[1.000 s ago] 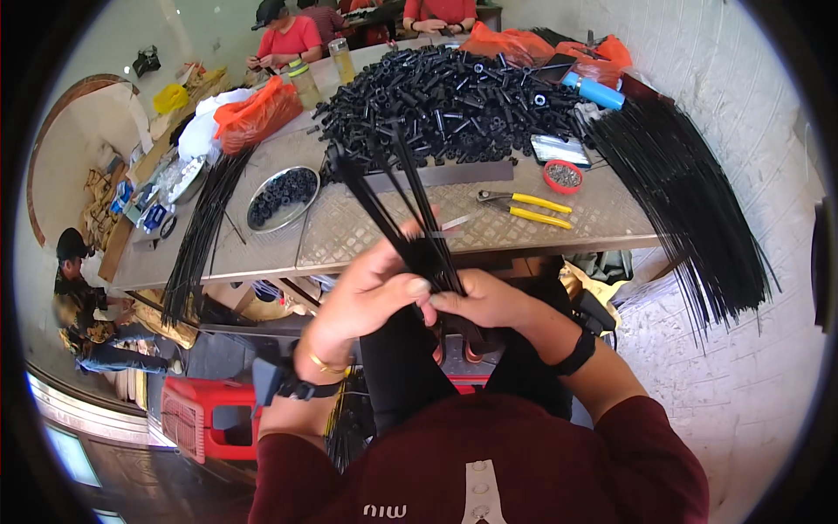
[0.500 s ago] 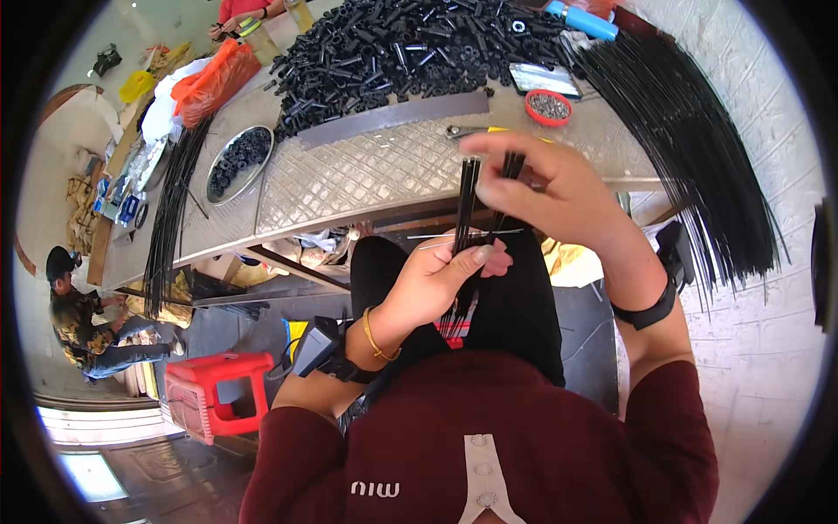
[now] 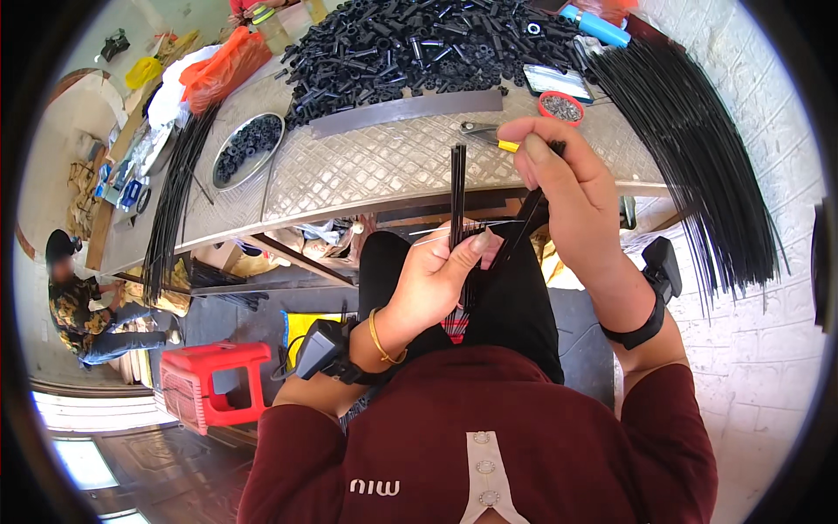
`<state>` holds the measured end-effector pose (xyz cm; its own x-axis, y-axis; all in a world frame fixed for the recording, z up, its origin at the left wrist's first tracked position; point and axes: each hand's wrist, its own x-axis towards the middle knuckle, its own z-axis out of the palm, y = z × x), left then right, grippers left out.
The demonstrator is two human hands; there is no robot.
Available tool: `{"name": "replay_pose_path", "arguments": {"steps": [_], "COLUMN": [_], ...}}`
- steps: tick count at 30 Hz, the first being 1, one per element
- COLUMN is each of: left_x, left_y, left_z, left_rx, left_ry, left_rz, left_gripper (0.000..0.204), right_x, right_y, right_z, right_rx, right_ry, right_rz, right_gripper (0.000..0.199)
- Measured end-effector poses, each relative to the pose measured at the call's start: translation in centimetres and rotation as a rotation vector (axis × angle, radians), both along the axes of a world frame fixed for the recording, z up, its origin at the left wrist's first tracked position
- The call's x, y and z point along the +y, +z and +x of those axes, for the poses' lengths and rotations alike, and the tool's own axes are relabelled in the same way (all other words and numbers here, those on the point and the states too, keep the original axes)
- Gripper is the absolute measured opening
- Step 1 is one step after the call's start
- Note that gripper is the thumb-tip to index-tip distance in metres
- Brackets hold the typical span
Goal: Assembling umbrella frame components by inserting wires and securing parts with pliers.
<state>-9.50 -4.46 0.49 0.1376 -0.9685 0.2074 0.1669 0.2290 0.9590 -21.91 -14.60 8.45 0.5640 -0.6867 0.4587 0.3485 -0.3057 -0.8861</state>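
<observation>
My left hand is closed round a bundle of thin black rods that stands nearly upright over my lap. Their lower ends show below my fist. A thin pale stick lies crosswise at the same hand. To its right, my right hand is raised with the fingers closed on a second group of thin black rods. These slant down toward my left hand, and their dark tops show behind my fingers. Whether their lower ends rest in my left hand I cannot tell.
Across the table lie a heap of black tubular parts, a grey strip, pliers and a red dish of small metal bits. Long black rods overhang the right end. A red stool and a seated person are left.
My right hand has moved to the right, and the rods in it now lean away from the upright bundle. My left hand keeps its hold in nearly the same place.
</observation>
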Motion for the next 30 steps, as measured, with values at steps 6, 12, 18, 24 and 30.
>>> {"name": "replay_pose_path", "arguments": {"steps": [6,12,18,24,30], "left_x": [0.8,1.5,1.2,0.0,-0.6], "left_y": [0.8,1.5,2.2,1.4,0.7], "left_z": [-0.1,-0.9,-0.9,-0.1,0.5], "left_rx": [-0.032,-0.086,-0.187,0.183,0.367], "left_ry": [0.020,0.006,-0.099,0.018,-0.030], "left_rz": [0.026,0.185,-0.113,0.245,0.387], "left_gripper": [0.023,0.020,0.033,0.040,0.036], "right_x": [-0.5,1.4,2.0,1.0,-2.9], "right_y": [1.4,2.9,4.4,4.8,-1.3], "right_z": [0.6,-0.2,-2.0,-3.7,-3.4], "right_rx": [0.055,0.306,0.460,0.114,0.271], "right_ry": [-0.089,0.156,0.128,0.748,-0.001], "right_rz": [0.046,-0.120,-0.131,-0.434,-0.064], "right_gripper": [0.022,0.034,0.019,0.027,0.021]}}
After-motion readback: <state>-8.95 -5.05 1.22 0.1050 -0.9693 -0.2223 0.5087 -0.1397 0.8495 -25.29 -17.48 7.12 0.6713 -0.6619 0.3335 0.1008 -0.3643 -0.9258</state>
